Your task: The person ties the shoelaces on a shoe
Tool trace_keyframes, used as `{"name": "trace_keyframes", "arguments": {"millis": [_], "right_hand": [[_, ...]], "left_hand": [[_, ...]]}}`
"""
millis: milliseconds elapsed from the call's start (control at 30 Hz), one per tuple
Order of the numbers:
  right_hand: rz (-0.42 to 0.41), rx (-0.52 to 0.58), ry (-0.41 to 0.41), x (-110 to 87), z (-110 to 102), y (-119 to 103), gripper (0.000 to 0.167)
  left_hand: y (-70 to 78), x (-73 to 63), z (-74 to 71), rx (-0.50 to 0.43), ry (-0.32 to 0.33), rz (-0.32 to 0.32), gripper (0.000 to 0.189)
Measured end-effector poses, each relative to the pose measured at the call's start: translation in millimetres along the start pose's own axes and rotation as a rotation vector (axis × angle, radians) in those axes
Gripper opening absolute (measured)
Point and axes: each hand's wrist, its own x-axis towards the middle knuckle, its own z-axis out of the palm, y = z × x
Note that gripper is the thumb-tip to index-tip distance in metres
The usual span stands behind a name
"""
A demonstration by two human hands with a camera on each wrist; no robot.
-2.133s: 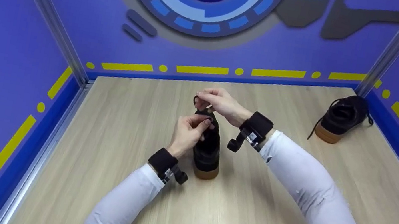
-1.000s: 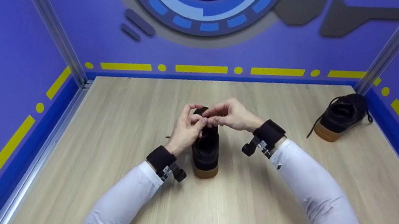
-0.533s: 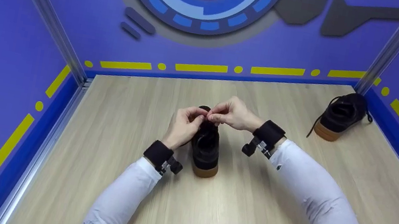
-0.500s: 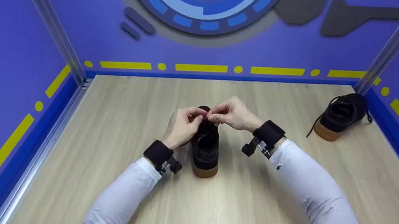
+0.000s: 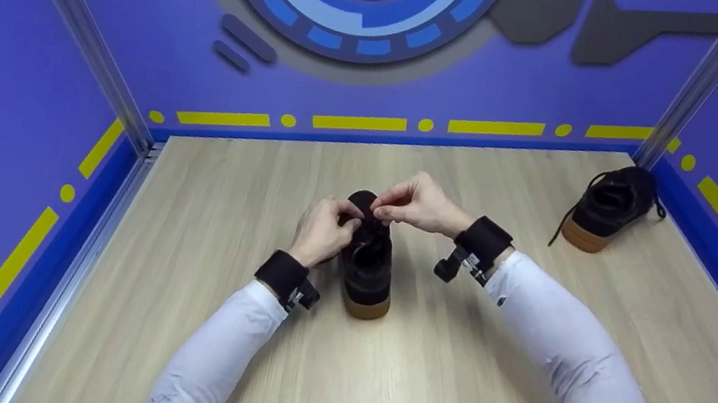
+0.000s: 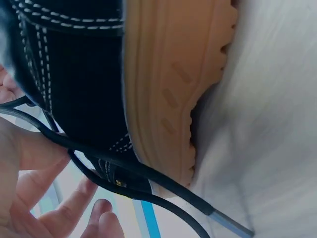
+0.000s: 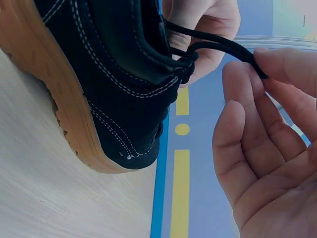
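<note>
A black shoe (image 5: 369, 272) with a tan sole stands on the wooden tabletop, toe pointing away. My right hand (image 5: 421, 203) is over its front right side. In the right wrist view, its thumb and finger pinch the end of a black shoelace loop (image 7: 218, 45) drawn out from the shoe. My left hand (image 5: 323, 230) is at the left of the laces, thumb and index finger close together on the lace; their exact hold is partly hidden. In the left wrist view, two lace strands (image 6: 124, 163) hang across its fingers (image 6: 37, 151), one ending in a grey tip (image 6: 230, 223).
Another black shoe (image 5: 610, 207) with a tan sole stands at the back right, its lace trailing to the left. Blue panels (image 5: 297, 89) with yellow markings enclose the back and both sides. Metal posts (image 5: 89, 47) rise at the corners.
My right hand came down and right from above the toe, then stayed almost still. My left hand, earlier against the right fingertips, has drawn back slightly left and toward me.
</note>
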Motion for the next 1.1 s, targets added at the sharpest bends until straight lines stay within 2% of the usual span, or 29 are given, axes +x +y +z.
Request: {"name": "trace_keyframes", "arguments": {"millis": [400, 567, 933, 1100], "right_hand": [[0.034, -0.003, -0.001, 0.8, 2, 2, 0.016], [0.044, -0.031, 0.004, 1.5, 3, 5, 0.016], [0.15, 0.081, 0.018, 4.4, 9, 5, 0.018], [0.176, 0.05, 0.017, 5.4, 9, 3, 0.017]], "left_hand": [[10.8, -0.4, -5.3, -0.177, -0.03, 0.045, 0.011], [12.7, -2.0, -6.1, -0.223, -0.053, 0.058, 0.011], [12.5, -2.5, -6.3, -0.266, -0.05, 0.057, 0.011], [12.9, -2.8, -7.2, -0.261, -0.059, 0.054, 0.011]]}}
